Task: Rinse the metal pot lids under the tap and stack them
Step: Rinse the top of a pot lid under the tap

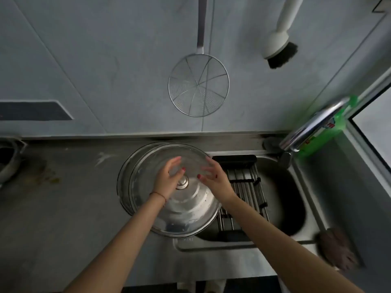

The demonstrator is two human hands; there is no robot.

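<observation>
A: What are the hands doing?

B: The left hand hovers with fingers spread and loosely curled over the knob of the top lid, not closed on it as far as I can tell. The right hand is just to its right, also spread and empty, fingertips over the lid's far right part

A: So nothing is gripped?

B: Nothing that I can see. Both hands are blurred, so whether they touch the metal is hard to say

A: And the lids themselves?

B: Directly under both hands. The top lid sits dome up on a second lid, whose rim shows to the left of the left hand. The pair rests on the bench, overhanging the drying rack that lies under the right wrist

A: Which step is this, then?

B: I judge it as stacking: one lid lies on the other, and the hands are either settling it or about to let it be

A: Water running?

B: I see none from the tap, which is well off to the right of the right hand, above the sink

A: Next move?

B: If more rinsing is due, a firm pinch on the knob and a lift right toward the sink; a wet dome could slip, so care is needed
</observation>
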